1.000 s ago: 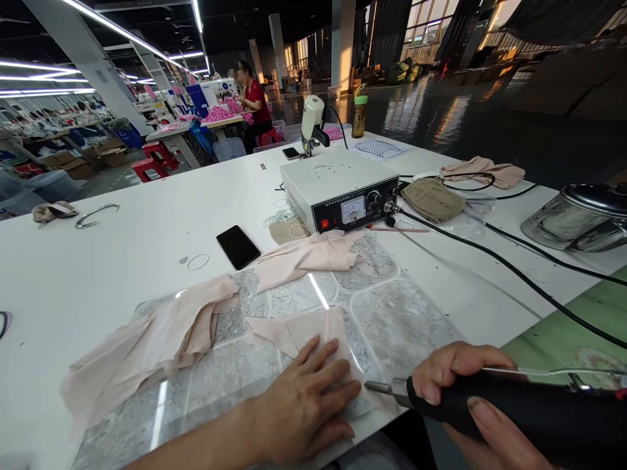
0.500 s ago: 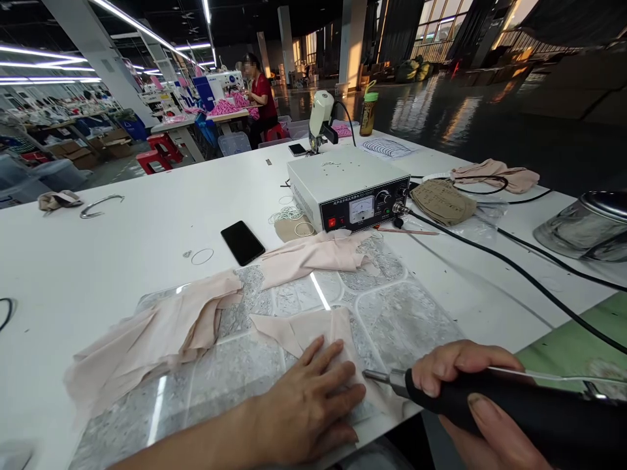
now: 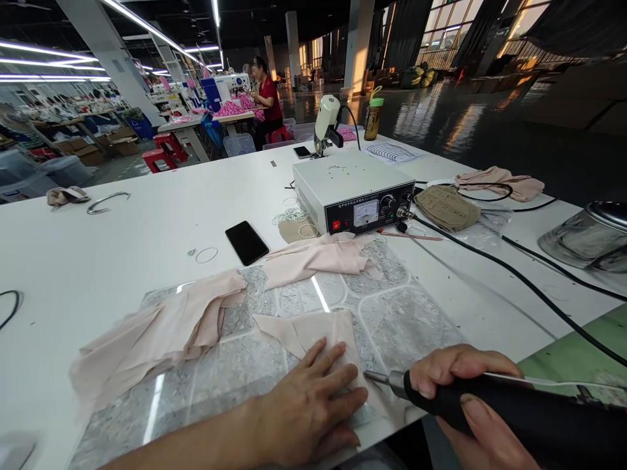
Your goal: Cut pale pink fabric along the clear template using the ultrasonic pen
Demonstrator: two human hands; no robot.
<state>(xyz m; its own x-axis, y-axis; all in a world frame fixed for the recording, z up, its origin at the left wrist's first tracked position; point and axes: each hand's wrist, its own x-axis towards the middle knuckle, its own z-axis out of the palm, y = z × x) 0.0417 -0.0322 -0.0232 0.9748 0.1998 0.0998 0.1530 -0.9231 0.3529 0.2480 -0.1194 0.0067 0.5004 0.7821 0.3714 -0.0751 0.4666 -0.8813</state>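
On the white worktop (image 3: 166,222), over a grey stone-patterned mat (image 3: 411,320), my left fingers (image 3: 337,382) spread flat on a pale-pink fabric piece (image 3: 316,328). My right fingers (image 3: 455,361) grip a black, metal-tipped tool (image 3: 533,406); its tip has crept up the fabric's right edge, leaving less edge beyond.

Black front panel (image 3: 382,223) of white box (image 3: 343,171): Chinese lettering (image 3: 353,203), begins "超声波"; rest too small.
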